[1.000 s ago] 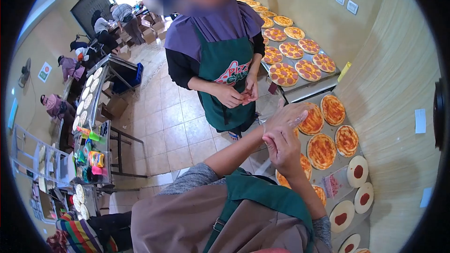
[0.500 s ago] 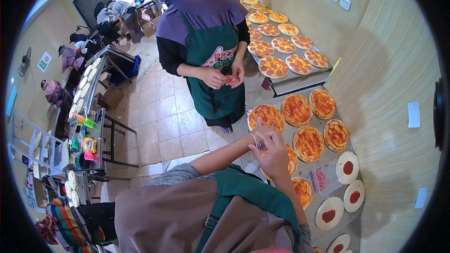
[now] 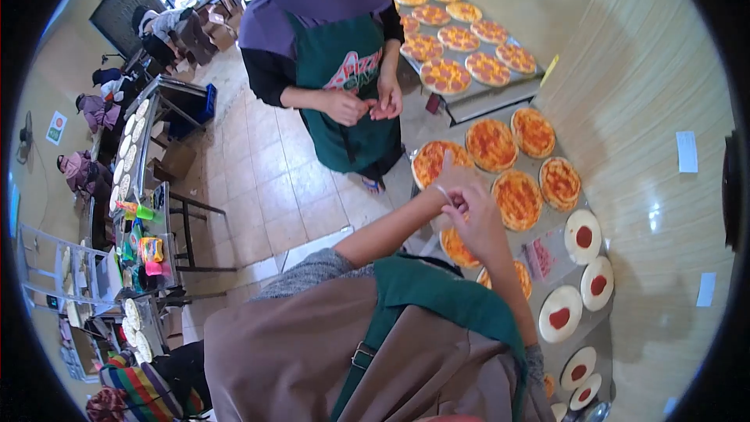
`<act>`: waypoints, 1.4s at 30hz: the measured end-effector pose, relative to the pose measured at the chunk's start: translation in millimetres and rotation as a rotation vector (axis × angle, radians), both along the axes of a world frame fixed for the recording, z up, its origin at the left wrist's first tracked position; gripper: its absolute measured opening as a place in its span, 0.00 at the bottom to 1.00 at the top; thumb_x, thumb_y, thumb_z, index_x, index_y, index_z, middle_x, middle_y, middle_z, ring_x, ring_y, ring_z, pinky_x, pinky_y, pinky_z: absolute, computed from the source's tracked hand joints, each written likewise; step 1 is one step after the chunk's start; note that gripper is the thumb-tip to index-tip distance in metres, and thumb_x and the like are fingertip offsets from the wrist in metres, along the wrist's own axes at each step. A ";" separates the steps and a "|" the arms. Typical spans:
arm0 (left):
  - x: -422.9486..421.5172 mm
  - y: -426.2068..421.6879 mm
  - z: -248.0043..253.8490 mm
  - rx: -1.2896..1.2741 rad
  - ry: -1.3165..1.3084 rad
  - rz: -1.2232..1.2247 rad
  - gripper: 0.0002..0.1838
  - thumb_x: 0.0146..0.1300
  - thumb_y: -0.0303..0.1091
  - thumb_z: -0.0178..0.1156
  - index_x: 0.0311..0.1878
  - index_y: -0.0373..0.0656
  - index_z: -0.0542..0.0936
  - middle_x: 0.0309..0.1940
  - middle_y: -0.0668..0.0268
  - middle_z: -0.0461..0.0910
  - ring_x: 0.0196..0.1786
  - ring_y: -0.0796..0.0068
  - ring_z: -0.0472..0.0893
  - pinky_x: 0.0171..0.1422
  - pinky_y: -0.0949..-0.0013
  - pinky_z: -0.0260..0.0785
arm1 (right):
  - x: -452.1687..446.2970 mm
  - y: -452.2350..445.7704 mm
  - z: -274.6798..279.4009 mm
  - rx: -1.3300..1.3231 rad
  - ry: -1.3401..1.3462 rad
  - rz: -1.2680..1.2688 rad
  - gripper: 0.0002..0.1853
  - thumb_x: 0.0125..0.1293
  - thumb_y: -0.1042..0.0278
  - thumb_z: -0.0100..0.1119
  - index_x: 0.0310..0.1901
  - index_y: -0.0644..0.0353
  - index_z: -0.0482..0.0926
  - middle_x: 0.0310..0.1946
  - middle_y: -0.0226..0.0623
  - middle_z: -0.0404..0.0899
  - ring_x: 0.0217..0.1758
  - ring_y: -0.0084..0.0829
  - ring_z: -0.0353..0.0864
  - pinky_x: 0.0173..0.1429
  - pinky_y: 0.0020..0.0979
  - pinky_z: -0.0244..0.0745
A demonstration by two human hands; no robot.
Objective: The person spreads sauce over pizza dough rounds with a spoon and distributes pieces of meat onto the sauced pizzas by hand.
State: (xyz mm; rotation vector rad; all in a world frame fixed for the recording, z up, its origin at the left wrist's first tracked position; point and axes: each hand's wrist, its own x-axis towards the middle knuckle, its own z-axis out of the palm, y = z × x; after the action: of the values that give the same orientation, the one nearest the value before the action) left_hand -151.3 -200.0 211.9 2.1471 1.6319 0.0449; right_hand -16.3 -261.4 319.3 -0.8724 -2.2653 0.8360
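My left hand (image 3: 466, 177) is held out over the sauce-covered pizza bases, with one digit stretched out and the other fingers partly hidden. My right hand (image 3: 478, 217) reaches across to the left wrist, its fingers pinched on a thin, pale band (image 3: 444, 194) there. Whether the band is a bracelet or a glove's cuff cannot be made out. Just beyond the hands lies a sauced pizza base (image 3: 434, 159); another sauced base (image 3: 517, 200) is to their right. A clear tub (image 3: 556, 254) of small pink pieces stands beside the right forearm.
Plain bases (image 3: 560, 313) with a blob of red sauce line the table's right side by the wall. A co-worker in a green apron (image 3: 328, 70) stands ahead. Topped pizzas (image 3: 458, 37) cover a farther table. At left is a long table (image 3: 162, 223) with bottles.
The view has shifted, so the tables and co-worker sit higher in the picture. My right hand remains at the left wrist, its fingers drawn closer together on the band.
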 end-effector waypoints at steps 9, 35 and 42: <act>-12.2 -18.9 -54.2 0.519 0.160 -0.142 0.22 0.65 0.50 0.58 0.56 0.49 0.81 0.55 0.59 0.83 0.64 0.57 0.78 0.77 0.31 0.46 | -33.0 17.6 -17.4 0.368 -0.164 -0.014 0.10 0.60 0.74 0.64 0.43 0.62 0.82 0.40 0.43 0.79 0.41 0.42 0.83 0.45 0.41 0.78; -11.9 10.0 33.8 -0.095 -1.795 0.513 0.42 0.74 0.70 0.35 0.76 0.46 0.62 0.69 0.57 0.71 0.70 0.60 0.70 0.75 0.53 0.55 | -21.7 -9.5 -62.9 0.156 0.175 -0.338 0.23 0.60 0.59 0.73 0.49 0.63 0.73 0.36 0.40 0.76 0.26 0.35 0.75 0.32 0.36 0.72; -6.6 -3.2 57.2 0.096 -2.139 0.476 0.42 0.72 0.72 0.36 0.77 0.51 0.62 0.69 0.59 0.72 0.70 0.59 0.70 0.77 0.54 0.53 | -7.3 -7.7 -52.1 0.018 0.019 -0.411 0.12 0.68 0.61 0.61 0.44 0.61 0.77 0.32 0.47 0.82 0.33 0.49 0.83 0.38 0.48 0.76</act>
State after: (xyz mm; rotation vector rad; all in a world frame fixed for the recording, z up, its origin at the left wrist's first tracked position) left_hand -158.0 -203.2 269.1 0.5500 0.5322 1.7459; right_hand -23.6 -269.1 267.2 -1.2583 -1.9719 0.6301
